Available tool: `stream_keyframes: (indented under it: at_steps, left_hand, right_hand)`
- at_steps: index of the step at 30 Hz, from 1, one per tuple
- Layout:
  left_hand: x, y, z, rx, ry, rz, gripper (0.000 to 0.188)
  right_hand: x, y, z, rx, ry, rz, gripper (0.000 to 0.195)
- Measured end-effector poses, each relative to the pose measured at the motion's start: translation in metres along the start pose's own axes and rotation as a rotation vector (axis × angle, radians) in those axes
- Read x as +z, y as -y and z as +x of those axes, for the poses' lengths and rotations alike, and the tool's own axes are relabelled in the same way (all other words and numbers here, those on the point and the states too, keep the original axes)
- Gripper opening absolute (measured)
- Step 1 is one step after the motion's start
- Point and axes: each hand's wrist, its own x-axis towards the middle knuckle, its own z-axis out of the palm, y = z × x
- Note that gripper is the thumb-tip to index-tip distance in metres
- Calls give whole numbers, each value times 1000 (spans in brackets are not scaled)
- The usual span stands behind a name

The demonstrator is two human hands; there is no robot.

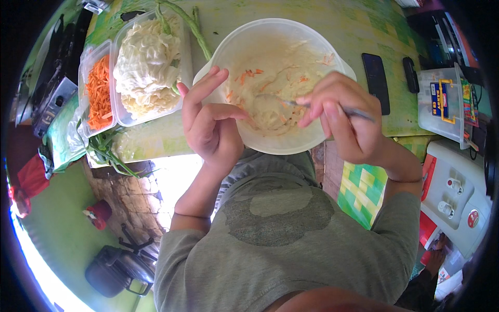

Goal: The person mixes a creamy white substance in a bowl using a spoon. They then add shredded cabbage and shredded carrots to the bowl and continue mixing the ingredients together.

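A white plastic bowl [278, 147] stands on the table before me, holding a pale, thick batter [269, 117] streaked with orange carrot shreds. My left hand [212, 121] grips the bowl's left rim, its thumb reaching inside and other fingers raised along the edge. In my right hand [343, 117] is a metal spoon or fork [360, 113], slanting down into the batter; its sunken end is blurred. Left of the bowl, a clear container [186, 50] is heaped with shredded cabbage [144, 66]. Beside it a smaller container [85, 74] carries shredded carrot [99, 93].
Long green beans [195, 31] lie across the cabbage container and reach the bowl. Green leafy stalks [109, 150] hang over the table's front edge. To the right are a phone [376, 84], a clear plastic box [427, 103] and a white dispenser [464, 191]. A black chair [117, 269] stands lower left.
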Motion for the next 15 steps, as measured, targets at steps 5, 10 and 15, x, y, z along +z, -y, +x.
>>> stream_keyframes:
  at_steps: [5, 10, 15]
  left_hand:
    - [0, 1, -1, 1, -10, -6, 32]
    - [-2, 2, 0, 11, 10, -12, 31]
    - [-3, 8, 1, 38, 9, -32, 29]
  right_hand:
    - [-4, 22, -13, -18, 109, 85, 20]
    - [-7, 11, -18, 83, 188, 18, 16]
    - [-18, -24, -19, 221, 108, -24, 15]
